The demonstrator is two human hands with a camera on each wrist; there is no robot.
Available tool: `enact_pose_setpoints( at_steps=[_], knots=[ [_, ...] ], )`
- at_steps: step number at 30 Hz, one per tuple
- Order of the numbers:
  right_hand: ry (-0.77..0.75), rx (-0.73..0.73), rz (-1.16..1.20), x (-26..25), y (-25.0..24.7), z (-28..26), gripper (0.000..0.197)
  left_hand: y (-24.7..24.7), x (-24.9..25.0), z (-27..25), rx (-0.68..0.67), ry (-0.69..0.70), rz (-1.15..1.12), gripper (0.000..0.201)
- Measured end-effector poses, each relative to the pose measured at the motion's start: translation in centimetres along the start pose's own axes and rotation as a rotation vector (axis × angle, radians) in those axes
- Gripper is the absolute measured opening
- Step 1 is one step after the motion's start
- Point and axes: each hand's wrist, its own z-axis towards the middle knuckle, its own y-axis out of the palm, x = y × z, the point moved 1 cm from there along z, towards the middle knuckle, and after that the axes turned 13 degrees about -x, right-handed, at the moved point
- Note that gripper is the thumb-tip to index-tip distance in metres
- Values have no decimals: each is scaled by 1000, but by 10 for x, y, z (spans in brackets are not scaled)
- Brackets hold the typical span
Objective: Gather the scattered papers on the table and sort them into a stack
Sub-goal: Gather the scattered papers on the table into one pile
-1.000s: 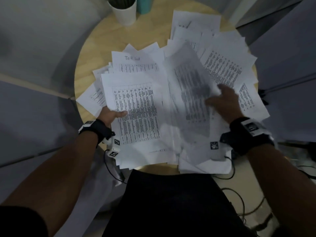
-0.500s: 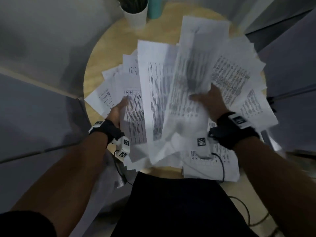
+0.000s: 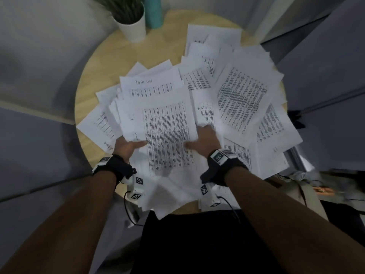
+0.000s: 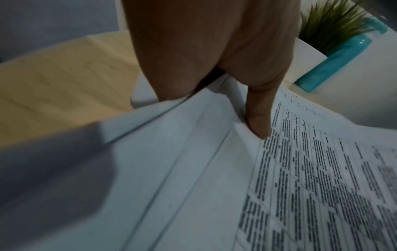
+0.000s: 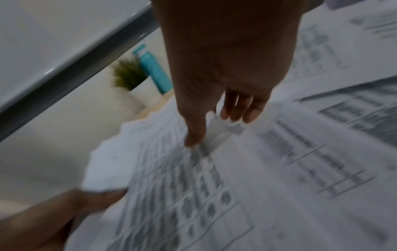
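The thumb and hidden fingers of the left hand [image 3: 126,146] are clamped on the left edge of the stack [image 3: 167,135]; the thumb of the right hand [image 3: 203,139] is laid on top, fingers loosely extended; loose papers [image 3: 243,97] are spread rightward over the table [image 3: 94,86].

Papers [image 3: 167,133]: white sheets printed in black, the text set in ruled table grids. The top sheet carries dense dark columns across most of its face. Headed sheet [image 3: 150,83]: white, with a dark handwritten heading above one printed black row.

Bench [image 3: 110,66]: pale yellow wood with faint straight grain.

Plant pot [image 3: 135,30]: plain white. Leaves [image 3: 122,6]: green, in mixed light and dark tones.

Bottle [image 3: 154,12]: teal, no pattern visible.

Wrist bands [image 3: 118,167]: black, each fitted with a white module. Marker tags [image 3: 139,180]: black-and-white square code patterns.

Garment [image 3: 197,244] below the bench edge: plain black.
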Motion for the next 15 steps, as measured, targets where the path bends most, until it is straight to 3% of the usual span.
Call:
enact_pose_setpoints(
  at_steps=[4,6,11,15],
  knots=[
    [156,222,104,36,-42,1,50,-6,-2,2,-5,-27,24,54],
    [210,187,154,52,-54,9,58,-7,-6,-2,11,-32,35,52],
    [92,63,330,42,-62,29,75,-4,-16,-14,80,-64,57,54],
    [70,5,195,24,-60,43,63,1,-18,-17,101,-77,29,52]
  ],
)
